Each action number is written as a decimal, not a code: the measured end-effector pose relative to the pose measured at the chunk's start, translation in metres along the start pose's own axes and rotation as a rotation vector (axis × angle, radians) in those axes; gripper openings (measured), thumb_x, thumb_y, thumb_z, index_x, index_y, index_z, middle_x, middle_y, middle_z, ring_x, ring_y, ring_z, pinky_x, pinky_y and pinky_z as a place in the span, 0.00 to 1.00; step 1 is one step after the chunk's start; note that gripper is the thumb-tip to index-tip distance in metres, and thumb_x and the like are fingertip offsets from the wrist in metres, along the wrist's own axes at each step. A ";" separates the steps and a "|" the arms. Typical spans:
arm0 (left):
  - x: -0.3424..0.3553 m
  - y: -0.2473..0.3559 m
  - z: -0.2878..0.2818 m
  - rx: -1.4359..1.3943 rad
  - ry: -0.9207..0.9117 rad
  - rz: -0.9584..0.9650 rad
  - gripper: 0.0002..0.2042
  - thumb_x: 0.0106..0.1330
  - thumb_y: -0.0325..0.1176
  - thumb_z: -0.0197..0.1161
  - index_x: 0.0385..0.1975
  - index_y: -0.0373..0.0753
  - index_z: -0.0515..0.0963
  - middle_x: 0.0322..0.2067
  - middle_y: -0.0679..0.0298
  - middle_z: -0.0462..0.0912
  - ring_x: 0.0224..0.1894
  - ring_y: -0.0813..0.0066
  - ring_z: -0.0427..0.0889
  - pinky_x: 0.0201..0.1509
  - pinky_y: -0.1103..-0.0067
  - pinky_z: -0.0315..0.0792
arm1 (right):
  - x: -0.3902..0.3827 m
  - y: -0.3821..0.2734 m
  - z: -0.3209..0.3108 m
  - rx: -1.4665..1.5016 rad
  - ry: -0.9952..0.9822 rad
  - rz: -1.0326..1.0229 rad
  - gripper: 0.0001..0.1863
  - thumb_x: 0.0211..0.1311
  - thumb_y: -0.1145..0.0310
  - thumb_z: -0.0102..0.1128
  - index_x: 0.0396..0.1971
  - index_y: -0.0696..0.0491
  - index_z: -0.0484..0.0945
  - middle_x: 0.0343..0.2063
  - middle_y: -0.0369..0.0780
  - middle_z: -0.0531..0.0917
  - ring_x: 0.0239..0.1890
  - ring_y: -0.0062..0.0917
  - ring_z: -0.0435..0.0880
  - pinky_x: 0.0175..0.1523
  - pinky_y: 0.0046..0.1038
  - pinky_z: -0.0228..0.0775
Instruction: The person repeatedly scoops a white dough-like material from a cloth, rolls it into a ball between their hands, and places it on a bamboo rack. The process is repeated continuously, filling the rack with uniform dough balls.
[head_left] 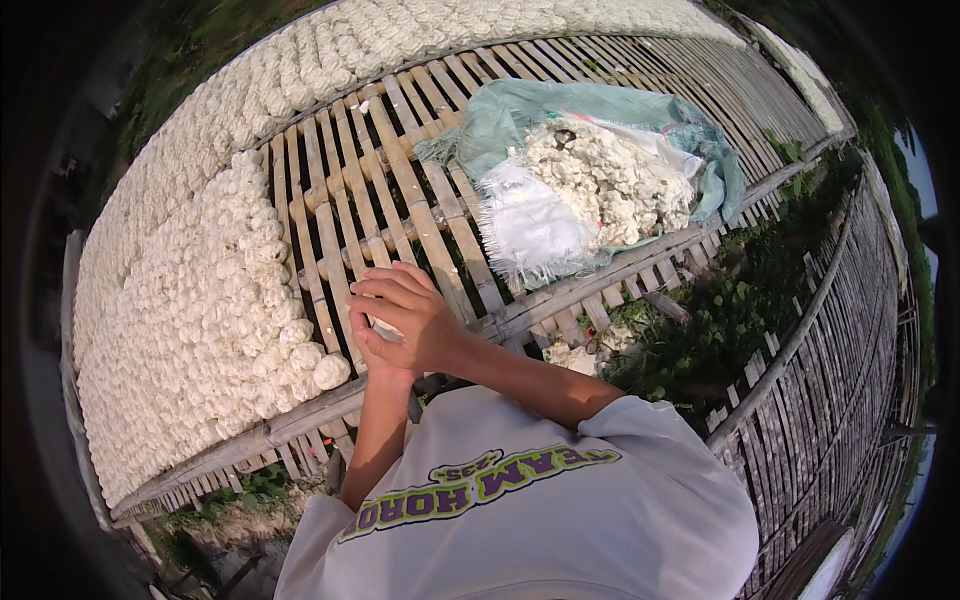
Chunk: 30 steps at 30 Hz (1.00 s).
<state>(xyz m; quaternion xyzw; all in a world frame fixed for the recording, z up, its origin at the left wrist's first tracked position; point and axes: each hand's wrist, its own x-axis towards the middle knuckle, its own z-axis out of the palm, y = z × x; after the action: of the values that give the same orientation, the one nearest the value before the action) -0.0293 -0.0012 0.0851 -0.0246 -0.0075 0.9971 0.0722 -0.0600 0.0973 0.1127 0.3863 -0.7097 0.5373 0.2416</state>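
Shirt: a white printed shirt [540, 530] is worn.
Forearms: the left forearm [375, 440] is raised steeply; the right forearm [530, 380] is slanted in from the right.
Hands: the right hand [425, 325] is laid over the left hand [388, 364], which is mostly hidden; the right fingers are pointed leftward, slightly bent.
Grip: the palms are cupped together around a pale lump [387, 328], seen only as a small patch; how hard it is pressed cannot be told.
Bamboo rack: the slatted bamboo rack [422, 212] is spread beneath and beyond the hands.
White balls: packed white balls [190, 320] are set out left of them.
Sack: a crumbly white mass [610, 180] is held in an opened green sack [530, 105], farther right.
Far edge: more balls [400, 35] are lined up.
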 end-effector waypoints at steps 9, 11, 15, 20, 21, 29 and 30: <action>-0.008 -0.001 0.005 0.231 0.523 0.153 0.32 0.81 0.62 0.41 0.63 0.35 0.70 0.64 0.47 0.77 0.69 0.49 0.74 0.76 0.57 0.67 | -0.002 0.007 -0.003 0.216 -0.189 0.424 0.13 0.61 0.70 0.72 0.43 0.59 0.86 0.45 0.45 0.87 0.49 0.37 0.88 0.55 0.33 0.79; -0.003 -0.001 -0.004 0.330 0.135 0.123 0.33 0.80 0.63 0.40 0.64 0.38 0.71 0.65 0.45 0.75 0.71 0.50 0.71 0.77 0.59 0.64 | 0.000 0.000 -0.003 0.230 -0.204 0.356 0.15 0.62 0.68 0.72 0.45 0.59 0.86 0.48 0.47 0.87 0.51 0.39 0.87 0.56 0.34 0.79; 0.002 0.012 -0.013 0.236 -0.201 -0.111 0.34 0.80 0.64 0.38 0.67 0.39 0.70 0.69 0.43 0.71 0.74 0.49 0.68 0.79 0.57 0.61 | 0.009 0.009 -0.019 -0.084 -0.144 -0.096 0.14 0.55 0.64 0.75 0.39 0.55 0.86 0.42 0.44 0.88 0.45 0.38 0.89 0.52 0.35 0.80; -0.003 -0.005 -0.014 0.335 0.167 0.093 0.35 0.80 0.65 0.38 0.69 0.40 0.69 0.71 0.43 0.68 0.76 0.48 0.65 0.80 0.56 0.58 | 0.007 0.012 -0.015 0.009 -0.105 0.088 0.15 0.50 0.66 0.76 0.39 0.54 0.87 0.34 0.40 0.88 0.36 0.34 0.89 0.43 0.36 0.80; -0.001 -0.010 -0.014 0.373 0.181 0.175 0.35 0.80 0.65 0.38 0.69 0.40 0.69 0.72 0.43 0.67 0.77 0.48 0.64 0.80 0.55 0.58 | 0.004 0.009 -0.012 0.014 -0.027 0.146 0.15 0.50 0.65 0.76 0.38 0.54 0.86 0.32 0.39 0.88 0.34 0.34 0.89 0.42 0.37 0.80; 0.002 0.008 -0.018 0.286 -0.137 -0.113 0.37 0.80 0.66 0.37 0.72 0.41 0.67 0.76 0.44 0.62 0.80 0.46 0.60 0.82 0.53 0.55 | -0.006 0.001 -0.008 0.065 -0.120 0.031 0.20 0.51 0.59 0.80 0.39 0.56 0.87 0.40 0.42 0.89 0.41 0.37 0.89 0.51 0.35 0.81; 0.000 0.006 -0.022 0.294 -0.132 -0.091 0.37 0.80 0.66 0.37 0.73 0.41 0.67 0.77 0.44 0.62 0.80 0.46 0.59 0.82 0.53 0.54 | -0.005 0.000 -0.007 0.108 -0.099 0.121 0.19 0.50 0.59 0.81 0.38 0.54 0.88 0.38 0.40 0.89 0.41 0.37 0.89 0.51 0.35 0.80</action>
<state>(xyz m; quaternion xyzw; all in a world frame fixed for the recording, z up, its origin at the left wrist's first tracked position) -0.0295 -0.0071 0.0632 0.0522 0.1327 0.9825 0.1195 -0.0576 0.1057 0.1110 0.3815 -0.7128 0.5686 0.1520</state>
